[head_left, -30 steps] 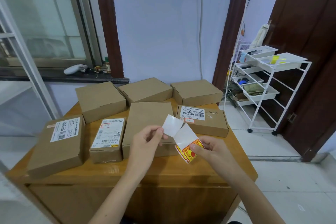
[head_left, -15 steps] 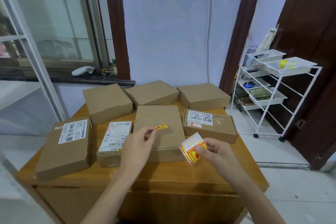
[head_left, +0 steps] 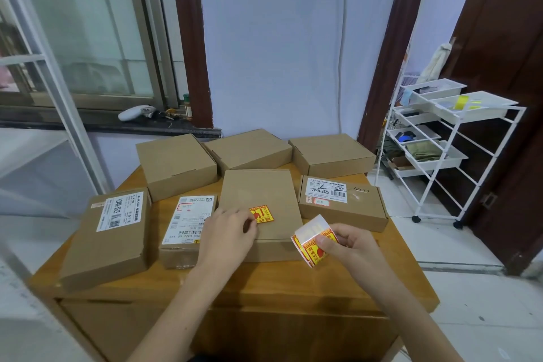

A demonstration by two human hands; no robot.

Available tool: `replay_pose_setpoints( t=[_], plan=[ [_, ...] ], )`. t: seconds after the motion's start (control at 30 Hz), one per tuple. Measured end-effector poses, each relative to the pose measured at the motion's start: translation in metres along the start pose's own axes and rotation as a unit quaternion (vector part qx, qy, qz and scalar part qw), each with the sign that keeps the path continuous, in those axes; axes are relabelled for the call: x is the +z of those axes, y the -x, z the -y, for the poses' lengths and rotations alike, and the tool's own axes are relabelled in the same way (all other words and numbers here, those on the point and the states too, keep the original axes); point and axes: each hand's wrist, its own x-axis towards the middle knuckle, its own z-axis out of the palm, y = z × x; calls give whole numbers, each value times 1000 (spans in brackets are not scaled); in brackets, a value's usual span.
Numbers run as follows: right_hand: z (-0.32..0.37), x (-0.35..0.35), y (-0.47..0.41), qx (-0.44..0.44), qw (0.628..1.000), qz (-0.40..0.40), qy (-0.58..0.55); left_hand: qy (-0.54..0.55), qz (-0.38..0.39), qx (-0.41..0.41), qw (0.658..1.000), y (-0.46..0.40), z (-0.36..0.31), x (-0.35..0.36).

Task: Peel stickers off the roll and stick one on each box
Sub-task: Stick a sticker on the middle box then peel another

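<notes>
Several brown cardboard boxes lie on a wooden table. A red and yellow sticker lies flat on the lid of the plain middle box. My left hand rests on that lid, fingertips over the sticker's left edge. To the right, my right hand pinches the sticker roll just above the table, with its white backing curling up. A box with a white label sits behind the roll. A small labelled box and a long labelled box lie left of my left hand.
Three plain boxes stand in the back row: left, middle, right. A white wire trolley with trays stands on the floor to the right. A window sill with small items runs behind on the left.
My left hand peeled the sticker off the roll, carried it to the middle box and laid it flat on the lid. The roll's loose backing curled back toward my right hand.
</notes>
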Motion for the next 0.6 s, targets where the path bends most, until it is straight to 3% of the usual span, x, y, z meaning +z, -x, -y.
replay_pose_setpoints(
  t=[0.4, 0.6],
  plan=[
    [1, 0, -1, 5, 1000, -7, -5, -36, 68, 33, 997, 13, 2, 2],
    [3, 1, -1, 7, 1000, -16, -5, 52, 62, 38, 996, 17, -9, -5]
  ],
)
